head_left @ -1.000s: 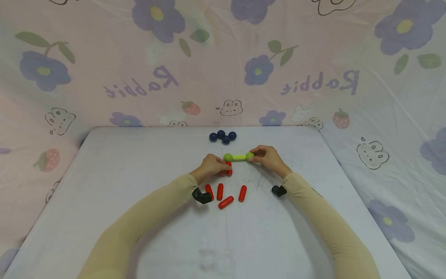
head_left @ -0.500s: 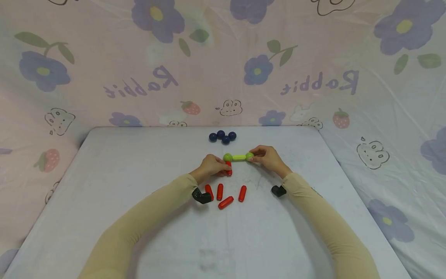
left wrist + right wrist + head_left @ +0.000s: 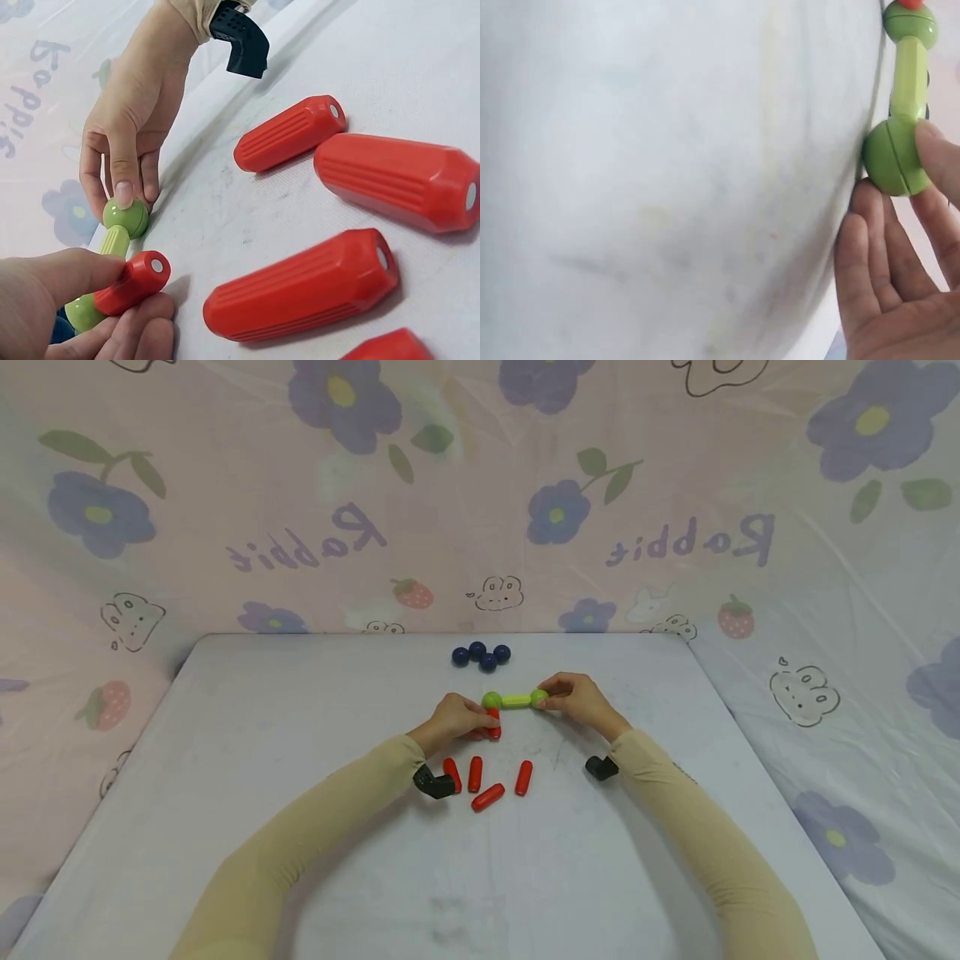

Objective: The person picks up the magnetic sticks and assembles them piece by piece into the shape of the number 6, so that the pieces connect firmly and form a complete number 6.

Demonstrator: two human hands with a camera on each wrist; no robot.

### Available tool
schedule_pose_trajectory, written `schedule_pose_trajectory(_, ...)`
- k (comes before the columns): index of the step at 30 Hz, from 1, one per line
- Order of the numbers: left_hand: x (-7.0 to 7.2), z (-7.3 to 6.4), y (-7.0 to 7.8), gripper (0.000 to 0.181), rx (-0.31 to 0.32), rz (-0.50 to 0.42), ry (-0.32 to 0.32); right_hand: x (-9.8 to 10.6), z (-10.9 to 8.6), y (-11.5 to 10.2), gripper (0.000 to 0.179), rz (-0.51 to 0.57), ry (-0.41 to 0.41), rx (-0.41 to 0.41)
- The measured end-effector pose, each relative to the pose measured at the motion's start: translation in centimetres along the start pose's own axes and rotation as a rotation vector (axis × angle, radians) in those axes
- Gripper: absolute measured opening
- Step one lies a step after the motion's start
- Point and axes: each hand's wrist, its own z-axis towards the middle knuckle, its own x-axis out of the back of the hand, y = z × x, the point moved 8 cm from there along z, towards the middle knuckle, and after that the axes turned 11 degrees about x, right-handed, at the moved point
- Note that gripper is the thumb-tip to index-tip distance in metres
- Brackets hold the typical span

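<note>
My left hand [image 3: 454, 718] pinches a red magnetic rod [image 3: 135, 282] between thumb and fingers. One end of that rod meets a green ball [image 3: 492, 700]; its other end shows a pale round disc in the left wrist view. From this ball a yellow-green rod [image 3: 910, 77] runs across to a second green ball [image 3: 894, 157]. The thumb and fingertips of my right hand [image 3: 574, 697] pinch the second ball. Nearer the front lie several loose red rods, among them one on the right [image 3: 523, 778] and one slanted [image 3: 488, 797].
Several dark blue balls [image 3: 488, 662] sit in a cluster near the back edge of the white table [image 3: 315, 693]. A patterned curtain [image 3: 450, 485] hangs behind it. Black wrist mounts [image 3: 601, 768] stick out below both sleeves, the left one overlapping a red rod [image 3: 452, 774].
</note>
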Motion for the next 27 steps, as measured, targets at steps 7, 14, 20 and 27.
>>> schedule_pose_trajectory(7, 0.0, 0.4, -0.1, 0.034, 0.004, -0.004, -0.009, 0.3, 0.4, -0.7, 0.04, -0.043, -0.118, -0.018)
schedule_pose_trajectory(14, 0.2, 0.5, -0.2, 0.035, 0.005, -0.01, -0.023, 0.8, 2.0, -1.5, 0.046, -0.136, -0.282, -0.077)
schedule_pose_trajectory(20, 0.2, 0.4, -0.1, 0.033, 0.002, -0.025, -0.035, 0.8, 4.5, -2.5, 0.043, -0.177, -0.353, -0.118)
schedule_pose_trajectory(27, 0.2, 0.5, -0.3, 0.032, 0.008, -0.025, -0.046, 1.4, 7.8, -3.3, 0.046, -0.028, -0.105, -0.101)
